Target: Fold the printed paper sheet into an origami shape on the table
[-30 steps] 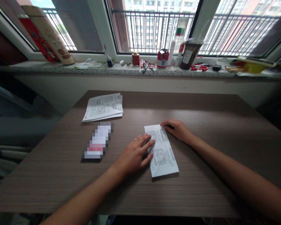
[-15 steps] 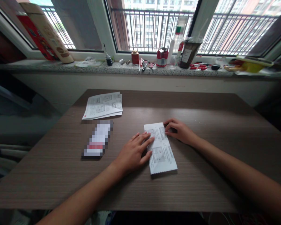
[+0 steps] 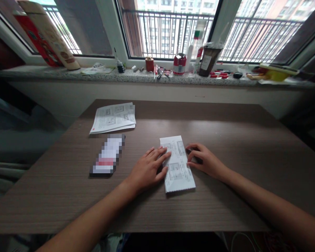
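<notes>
A folded sheet of printed paper point(image 3: 179, 175) lies on the desk in front of me, its long sides pointing away from me. My left hand point(image 3: 151, 168) rests flat on its left side, fingers spread over the print. At the right edge of the sheet is my right hand point(image 3: 203, 159), its fingers bent and its thumb apart from them, the tips at or just touching the edge. Between these fingers I see nothing held.
The brown desk point(image 3: 225, 129) carries a stack of printed sheets point(image 3: 112, 118) at the back left and a pixelated phone point(image 3: 107, 155) before it. On the windowsill stand a red can point(image 3: 179, 64), a clear bottle point(image 3: 191, 56), a drink cup point(image 3: 209, 61) and small tools.
My right hand has slid down along the paper's right edge, toward me, with its thumb now farther from the fingers. The left hand stays on the sheet. The view has shifted slightly.
</notes>
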Demonstrator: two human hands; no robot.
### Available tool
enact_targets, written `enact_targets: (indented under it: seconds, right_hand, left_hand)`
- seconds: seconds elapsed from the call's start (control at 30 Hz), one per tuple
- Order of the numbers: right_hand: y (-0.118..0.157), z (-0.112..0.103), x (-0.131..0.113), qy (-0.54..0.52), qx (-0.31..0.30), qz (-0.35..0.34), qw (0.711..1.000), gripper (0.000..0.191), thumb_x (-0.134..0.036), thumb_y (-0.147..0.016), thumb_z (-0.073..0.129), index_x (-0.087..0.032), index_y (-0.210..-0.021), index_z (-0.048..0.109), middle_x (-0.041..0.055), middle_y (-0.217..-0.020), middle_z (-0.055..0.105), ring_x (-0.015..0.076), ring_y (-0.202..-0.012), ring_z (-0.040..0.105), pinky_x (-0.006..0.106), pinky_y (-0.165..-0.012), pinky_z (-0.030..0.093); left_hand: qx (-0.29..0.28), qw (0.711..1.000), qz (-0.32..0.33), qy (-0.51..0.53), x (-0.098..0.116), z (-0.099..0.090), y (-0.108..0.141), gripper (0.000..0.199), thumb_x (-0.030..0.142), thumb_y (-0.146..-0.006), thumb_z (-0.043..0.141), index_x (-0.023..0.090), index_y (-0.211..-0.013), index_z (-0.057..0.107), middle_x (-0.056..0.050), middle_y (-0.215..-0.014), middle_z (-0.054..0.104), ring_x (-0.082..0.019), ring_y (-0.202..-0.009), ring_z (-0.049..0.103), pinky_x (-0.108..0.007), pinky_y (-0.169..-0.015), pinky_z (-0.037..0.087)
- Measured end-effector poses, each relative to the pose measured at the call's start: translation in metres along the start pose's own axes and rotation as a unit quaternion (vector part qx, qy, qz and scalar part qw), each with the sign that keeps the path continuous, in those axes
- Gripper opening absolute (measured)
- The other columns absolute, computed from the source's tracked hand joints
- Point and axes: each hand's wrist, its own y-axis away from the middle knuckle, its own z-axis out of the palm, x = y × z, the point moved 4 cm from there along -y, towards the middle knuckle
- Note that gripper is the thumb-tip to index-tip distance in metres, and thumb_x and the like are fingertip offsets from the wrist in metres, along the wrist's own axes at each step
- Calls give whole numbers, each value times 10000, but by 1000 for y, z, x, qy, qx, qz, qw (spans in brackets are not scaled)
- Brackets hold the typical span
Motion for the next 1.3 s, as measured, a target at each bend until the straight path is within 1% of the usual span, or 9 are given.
enact_targets:
  seconds: [0.3, 0.47, 0.73, 0.8, 0.87, 1.0, 1.07, 1.17, 1.3]
  right_hand:
    - [32, 5, -19, 18, -3, -3, 1000, 85, -234, -888, 767, -242, -892, 682, 114, -1340, 586, 308, -1315, 533, 554, -1081, 484]
    - [48, 7, -25, 15, -25, 4, 1000, 173, -313, -886, 779, -261, -1006, 665, 115, -1390, 556, 327, -1381, 462, 597, -1130, 422]
    - [56, 6, -28, 13, -44, -3, 999, 236, -358, -902, 766, -286, -1105, 670, 108, -1442, 528, 331, -1435, 399, 598, -1153, 393]
    - [55, 4, -30, 4, -52, -1, 999, 201, -351, -925, 741, -290, -1105, 677, 102, -1432, 534, 324, -1438, 396, 586, -1156, 390]
    - [52, 1, -29, -11, -48, 11, 999, 143, -316, -962, 694, -289, -1101, 678, 97, -1393, 557, 303, -1394, 448, 554, -1136, 419]
    - [33, -6, -18, -18, 1, 30, 999, 69, -254, -982, 650, -260, -1045, 675, 98, -1251, 614, 267, -1198, 585, 481, -1024, 499]
    - [21, -7, -12, -13, 16, 35, 999, 29, -230, -969, 660, -244, -993, 670, 95, -1196, 629, 259, -1131, 605, 464, -982, 511]
    - [5, -4, -7, -12, 6, 36, 999, 35, -201, -944, 688, -233, -948, 674, 81, -1120, 648, 246, -1055, 614, 439, -935, 521]
    - [-3, 0, -6, 14, 3, 30, 999, 78, -168, -900, 741, -224, -905, 686, 78, -1096, 643, 250, -1042, 599, 441, -939, 509]
  left_hand:
    - [-5, 1000, -1, -12, 1, 0, -1, 524, 376, -1023, 543, 286, -1534, 466, -51, -1615, 451, -254, -1512, 385, -524, -1281, 256]
    - [-3, 1000, 2, -12, 2, -1, -1, 521, 373, -1028, 542, 293, -1536, 462, -49, -1617, 448, -250, -1514, 382, -523, -1284, 245]
    - [-13, 1000, 12, -22, 0, 0, 1, 514, 373, -1056, 493, 277, -1557, 435, -58, -1640, 411, -242, -1533, 348, -507, -1296, 215]
    - [-18, 999, 10, -27, 0, 0, 1, 515, 388, -1070, 463, 271, -1569, 417, -61, -1650, 394, -236, -1538, 338, -494, -1301, 204]
    - [-21, 999, 11, -28, 0, 0, 2, 558, 467, -1067, 466, 269, -1584, 392, -65, -1662, 371, -245, -1544, 324, -487, -1306, 195]
    - [-19, 999, 15, -20, 1, 0, 3, 709, 609, -1004, 535, 277, -1603, 350, -66, -1676, 342, -290, -1544, 315, -504, -1306, 195]
    - [-15, 1000, 15, -14, 1, 1, 4, 720, 607, -990, 557, 285, -1601, 352, -60, -1672, 349, -307, -1538, 323, -517, -1304, 199]
    - [-15, 1000, 14, -8, 1, 1, 4, 719, 595, -983, 575, 294, -1597, 355, -54, -1669, 355, -317, -1534, 328, -533, -1301, 204]
    - [-21, 1000, 10, -9, 1, 0, 4, 722, 580, -979, 590, 289, -1596, 354, -65, -1671, 349, -316, -1535, 328, -536, -1298, 212]
